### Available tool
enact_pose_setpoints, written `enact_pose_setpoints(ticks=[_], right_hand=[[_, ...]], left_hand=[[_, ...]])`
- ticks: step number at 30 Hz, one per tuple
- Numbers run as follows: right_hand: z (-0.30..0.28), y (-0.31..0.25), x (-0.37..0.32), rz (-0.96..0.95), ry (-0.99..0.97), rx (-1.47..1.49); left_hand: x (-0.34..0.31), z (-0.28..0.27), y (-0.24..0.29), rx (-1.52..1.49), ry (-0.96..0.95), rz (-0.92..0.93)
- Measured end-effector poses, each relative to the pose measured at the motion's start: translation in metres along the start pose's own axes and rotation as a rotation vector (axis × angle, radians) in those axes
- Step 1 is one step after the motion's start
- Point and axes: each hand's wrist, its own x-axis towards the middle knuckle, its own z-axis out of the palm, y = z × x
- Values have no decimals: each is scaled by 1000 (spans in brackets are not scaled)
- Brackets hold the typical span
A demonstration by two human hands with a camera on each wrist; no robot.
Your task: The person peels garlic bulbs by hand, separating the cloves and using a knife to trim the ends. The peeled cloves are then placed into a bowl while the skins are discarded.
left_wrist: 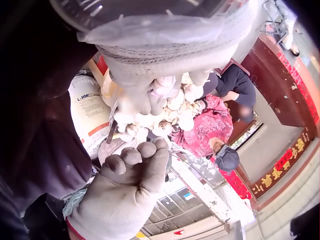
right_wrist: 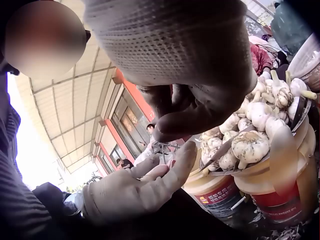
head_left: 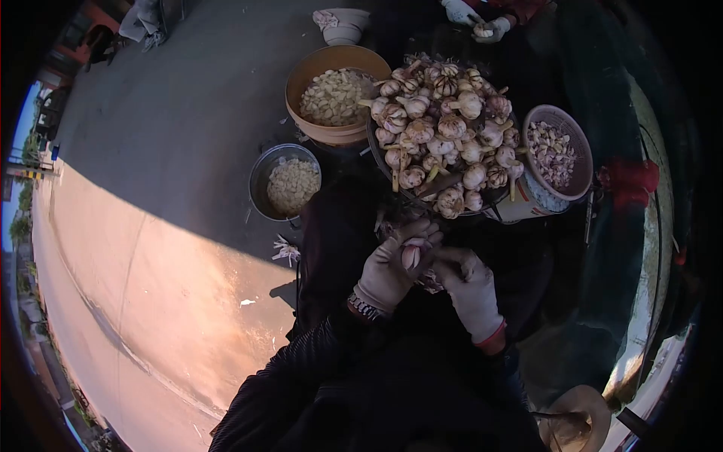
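My gloved left hand point(head_left: 386, 273) holds purple-skinned garlic point(head_left: 411, 257) in its fingers, palm up in the right wrist view. Close beside it is my gloved right hand point(head_left: 471, 292), fingers curled in and thumb against them; nothing shows in its grip. In the left wrist view the right hand point(left_wrist: 125, 192) stands a little apart from the left. Beyond both hands rises a heap of whole garlic bulbs point(head_left: 444, 128) on a wide, dark-rimmed tray. A dark flat blade point(right_wrist: 218, 156) lies against the heap's near side.
Peeled cloves fill a tan basin point(head_left: 299, 113) and a metal pot point(head_left: 256, 181) at left. Right of the heap, a pink colander point(head_left: 584, 162) holds unpeeled cloves. Buckets point(right_wrist: 220, 197) stand under the heap. Another person's gloved hands point(head_left: 478, 21) are across from me. Garlic skins point(head_left: 286, 250) lie on the ground.
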Motion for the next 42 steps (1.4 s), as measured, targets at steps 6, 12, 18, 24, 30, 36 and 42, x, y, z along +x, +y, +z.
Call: enact_pose_setpoints(ticks=[6,12,18,24,30,36,42], right_hand=[[19,4,-9,-232,62,-502],[38,8,-26,-15,226,-209],[12,4,-24,307,183,397],[-22,-2,-13,725,50,642],[-5,21,-25,629,15,416],[3,24,-21,725,-37,412],[18,39,-39,12,-86,-613]], left_hand=[[0,6,-16,117,-126,-2],[2,7,-31,210,-100,-55],[-3,17,-26,118,22,-95],[-9,13,-24,364,77,-224],[-10,28,-24,711,210,-164],[-9,32,-21,767,304,-117],[-6,28,-22,958,371,-104]])
